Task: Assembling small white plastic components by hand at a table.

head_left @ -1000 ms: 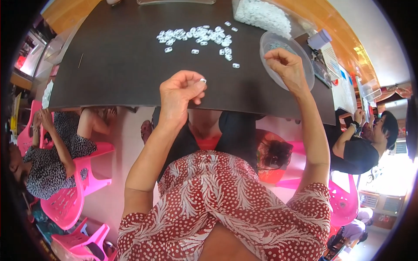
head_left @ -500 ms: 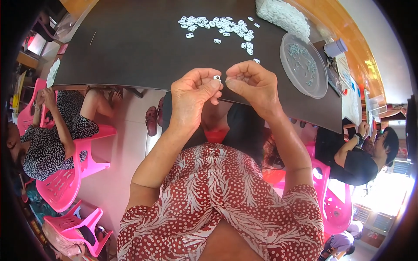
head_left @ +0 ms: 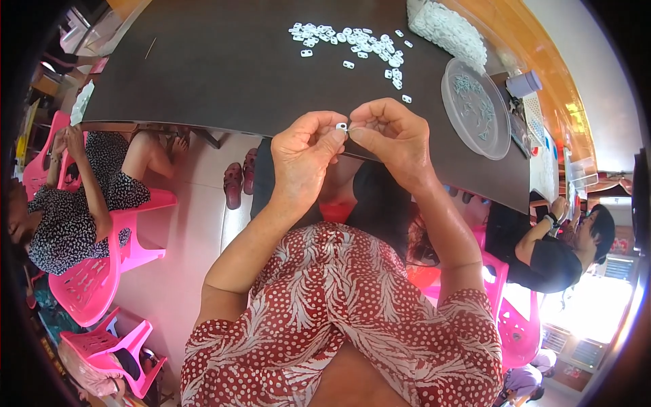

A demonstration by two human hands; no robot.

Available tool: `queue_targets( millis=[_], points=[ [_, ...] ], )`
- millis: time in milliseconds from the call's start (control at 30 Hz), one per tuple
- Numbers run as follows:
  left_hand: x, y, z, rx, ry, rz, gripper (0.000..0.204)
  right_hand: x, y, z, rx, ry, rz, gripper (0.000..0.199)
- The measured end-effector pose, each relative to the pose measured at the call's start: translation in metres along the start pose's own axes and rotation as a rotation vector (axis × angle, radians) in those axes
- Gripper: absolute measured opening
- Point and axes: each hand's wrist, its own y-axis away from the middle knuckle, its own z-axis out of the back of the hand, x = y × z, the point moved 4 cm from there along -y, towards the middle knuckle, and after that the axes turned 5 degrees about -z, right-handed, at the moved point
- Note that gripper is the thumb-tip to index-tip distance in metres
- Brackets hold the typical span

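Near the table's front edge, my left hand point(head_left: 298, 152) pinches a small white plastic piece point(head_left: 342, 126) with a dark hole in it between thumb and fingertips. My right hand point(head_left: 395, 139) is closed in a pinch right beside it, its thumb and fingertips meeting the piece's right side. Whatever tiny thing the right fingers hold is too small to make out. Farther off on the dark table point(head_left: 224, 74) lies a loose scatter of similar white pieces point(head_left: 359, 41). To the right, a round clear plastic tray point(head_left: 498, 146) holds many small grey-green parts point(head_left: 468, 85).
A clear bag of white pieces point(head_left: 447, 34) lies at the back right, near a greyish-purple cup point(head_left: 523, 84). A thin stick point(head_left: 150, 47) rests at the far left. People sit on pink chairs point(head_left: 88, 285) at both sides. Dark red sandals point(head_left: 234, 184) stand on the floor.
My right hand has moved left, closing the small gap between the fingertips, and now meets the white piece. The table and its things appear shifted slightly right as the view turned.
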Motion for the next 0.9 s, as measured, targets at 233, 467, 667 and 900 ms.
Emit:
queue_targets(
  millis=[233,467,667,900],
  points=[
    [-0.002,0.003,0.0,0.007,-0.091,-0.092,0.016,-0.002,0.003,-0.003,0.034,0.008,-0.048,0.02],
    [-0.002,0.003,0.001,0.001,-0.245,-0.137,0.015,-0.003,0.002,-0.006,-0.023,-0.055,-0.018,0.014],
    [-0.01,0.005,0.0,-0.045,-0.487,-0.306,0.01,-0.004,-0.001,-0.011,-0.031,-0.041,-0.033,0.012],
    [-0.007,0.005,0.005,-0.038,-0.472,-0.271,0.012,-0.006,-0.003,-0.013,0.006,0.023,-0.044,0.014]
  ],
)
